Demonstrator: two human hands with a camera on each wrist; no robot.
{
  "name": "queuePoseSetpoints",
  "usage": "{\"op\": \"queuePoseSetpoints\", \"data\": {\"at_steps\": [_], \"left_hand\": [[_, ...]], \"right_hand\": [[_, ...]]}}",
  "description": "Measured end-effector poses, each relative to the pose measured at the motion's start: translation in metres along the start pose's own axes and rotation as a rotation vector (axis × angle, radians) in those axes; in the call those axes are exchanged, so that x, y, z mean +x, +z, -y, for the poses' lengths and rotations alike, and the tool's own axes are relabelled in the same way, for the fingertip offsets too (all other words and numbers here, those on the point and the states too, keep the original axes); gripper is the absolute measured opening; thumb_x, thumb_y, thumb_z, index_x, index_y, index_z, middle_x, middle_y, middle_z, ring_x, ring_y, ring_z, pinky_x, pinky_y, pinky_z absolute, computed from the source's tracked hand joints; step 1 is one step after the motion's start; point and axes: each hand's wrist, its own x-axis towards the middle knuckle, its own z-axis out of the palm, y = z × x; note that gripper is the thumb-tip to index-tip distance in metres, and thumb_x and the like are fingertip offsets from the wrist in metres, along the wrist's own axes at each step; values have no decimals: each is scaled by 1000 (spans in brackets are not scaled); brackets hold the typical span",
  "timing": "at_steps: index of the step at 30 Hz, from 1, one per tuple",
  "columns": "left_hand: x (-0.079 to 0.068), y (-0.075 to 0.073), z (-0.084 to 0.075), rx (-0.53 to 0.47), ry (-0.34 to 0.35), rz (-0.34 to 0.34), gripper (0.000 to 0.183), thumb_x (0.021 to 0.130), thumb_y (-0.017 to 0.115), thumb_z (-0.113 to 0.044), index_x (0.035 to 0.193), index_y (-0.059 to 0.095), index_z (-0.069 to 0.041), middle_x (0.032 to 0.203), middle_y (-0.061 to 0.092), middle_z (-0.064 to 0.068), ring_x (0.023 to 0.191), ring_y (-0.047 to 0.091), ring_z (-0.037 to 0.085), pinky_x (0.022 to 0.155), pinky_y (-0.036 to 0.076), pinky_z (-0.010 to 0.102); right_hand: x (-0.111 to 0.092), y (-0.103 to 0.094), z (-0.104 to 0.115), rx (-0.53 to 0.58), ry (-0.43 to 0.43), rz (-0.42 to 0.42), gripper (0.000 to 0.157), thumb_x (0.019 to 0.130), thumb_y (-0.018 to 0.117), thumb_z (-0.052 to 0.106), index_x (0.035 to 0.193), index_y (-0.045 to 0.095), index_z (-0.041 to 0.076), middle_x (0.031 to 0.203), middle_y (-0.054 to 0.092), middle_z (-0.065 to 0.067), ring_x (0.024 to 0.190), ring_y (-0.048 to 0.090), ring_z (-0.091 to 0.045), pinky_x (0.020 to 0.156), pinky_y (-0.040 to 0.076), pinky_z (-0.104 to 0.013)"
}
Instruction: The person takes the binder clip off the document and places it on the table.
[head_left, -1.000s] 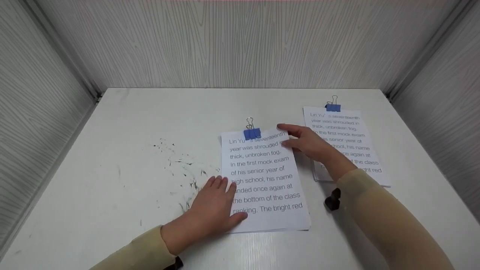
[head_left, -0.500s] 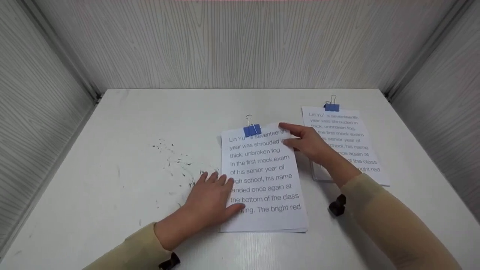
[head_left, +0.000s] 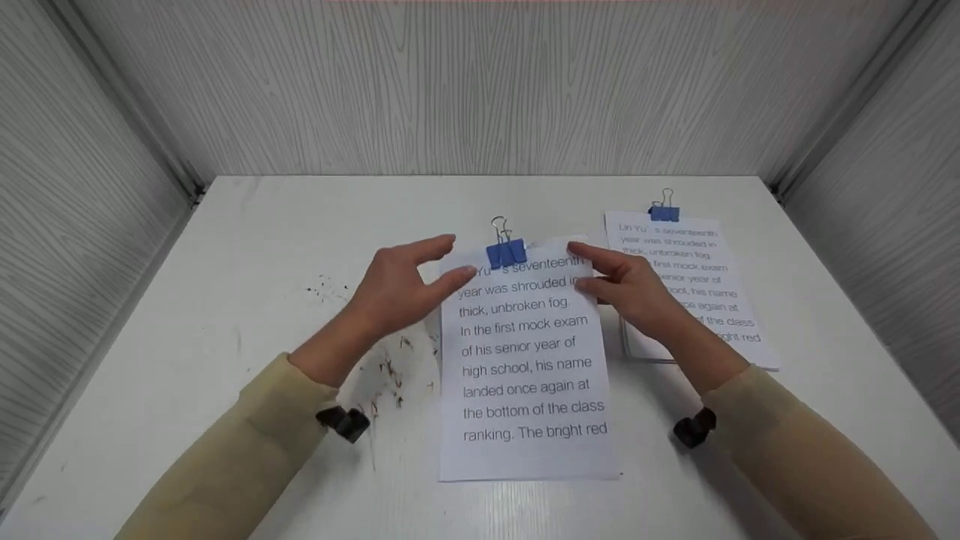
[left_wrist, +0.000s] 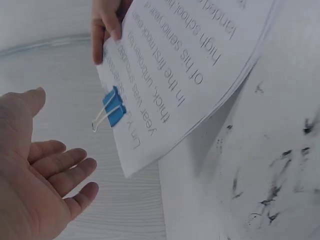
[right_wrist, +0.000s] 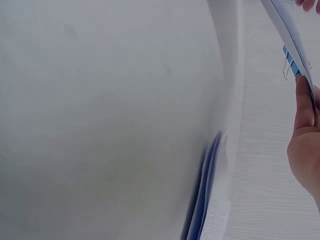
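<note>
right hand (head_left: 636,291): grip pinches clipped sheets (head_left: 529,360) by top right corner | left hand (head_left: 390,286): grip relaxed, near blue clip (head_left: 507,253) | sheets' lower edge possibly touching worktop (head_left: 300,232)

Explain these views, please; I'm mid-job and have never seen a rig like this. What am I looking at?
There is no machine: a person works with two bare hands. The head view looks forward and down; the other two views come from a camera on each wrist.

The right hand pinches the upper right corner of a paper stack, its top raised off the table. A blue clip grips its top edge. The left hand holds nothing; the left wrist view shows it apart from the paper.

To the right lies a second stack with another clip.
</note>
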Motion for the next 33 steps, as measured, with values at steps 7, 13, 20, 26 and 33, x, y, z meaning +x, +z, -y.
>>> {"op": "queuePoseSetpoints", "data": {"at_steps": [7,13,20,26,33], "left_hand": [[38,-6,19,-292,-71,64,74,101,71,-50,159,50,-9,148,64,7,138,60,19,116,46,41],[56,-2,28,-415,-158,139,73,101,71,-50,159,50,-11,148,64,5,139,59,19,120,41,41],[68,1,30,-494,-224,248,71,102,69,-48,161,47,-16,148,64,8,140,57,33,123,37,48],[72,5,34,-591,-208,306,67,103,71,-39,158,50,-7,145,65,14,132,64,25,115,46,38],[71,8,35,-636,-184,323,61,104,71,-34,155,53,-6,137,70,8,122,70,24,103,55,34]], "right_hand": [[-10,5,10,13,-34,17,58,101,75,14,155,57,25,144,66,-6,114,74,-30,90,62,-35],[-14,10,13,33,-57,41,58,101,74,12,156,57,23,140,69,-8,112,75,-32,89,63,-36],[-16,14,16,52,-74,53,58,101,73,7,155,57,20,144,67,-8,114,74,-32,89,63,-37],[-18,17,17,81,-70,74,58,101,71,3,155,58,20,143,67,-9,115,74,-33,90,62,-38],[-18,19,17,74,-64,74,57,101,72,4,154,59,22,145,66,-7,114,74,-33,89,63,-37]]}}
